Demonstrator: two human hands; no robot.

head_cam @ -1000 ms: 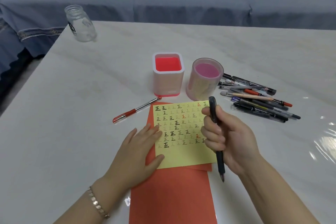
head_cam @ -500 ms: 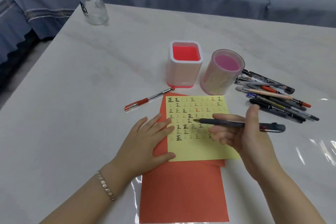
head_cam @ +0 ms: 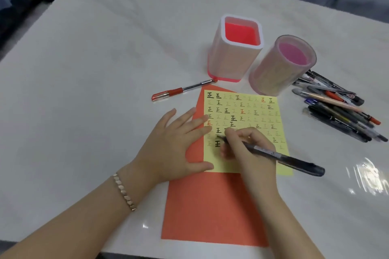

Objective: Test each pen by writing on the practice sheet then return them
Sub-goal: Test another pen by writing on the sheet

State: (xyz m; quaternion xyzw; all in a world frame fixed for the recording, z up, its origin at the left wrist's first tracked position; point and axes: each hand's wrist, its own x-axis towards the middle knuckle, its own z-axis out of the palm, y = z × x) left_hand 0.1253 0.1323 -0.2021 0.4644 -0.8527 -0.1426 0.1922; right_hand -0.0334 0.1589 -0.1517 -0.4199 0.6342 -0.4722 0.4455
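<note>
The slim black pen (head_cam: 284,160) is in use: the right hand (head_cam: 248,145) grips it in a writing hold, fingers curled round the barrel, and its tip touches the yellow practice sheet (head_cam: 252,109) in the lower left part of the printed grid. The left hand (head_cam: 170,145) lies flat with its fingers straight, pressing down the sheet's left edge and the orange-red sheet of card (head_cam: 210,206) beneath it. A good share of the grid's faint tracing characters are already inked over, most in black of varying thickness and a few in red, which suggests that several pens have been tried; many pale squares remain. A red-capped clear ballpoint (head_cam: 181,91) lies alone on the white marble-look tabletop (head_cam: 105,69) just left of the sheet's top corner, perhaps already tested. To the right, a loose heap of assorted pens (head_cam: 341,111) lies beside the round pink translucent pen holder (head_cam: 277,67), and which of them have been tried cannot be told. Both that holder and the square pink-and-white pen holder (head_cam: 233,52) next to it look empty, so the returning step seems not yet begun. By this reading the task is partway through testing, with all the returning left.
</note>
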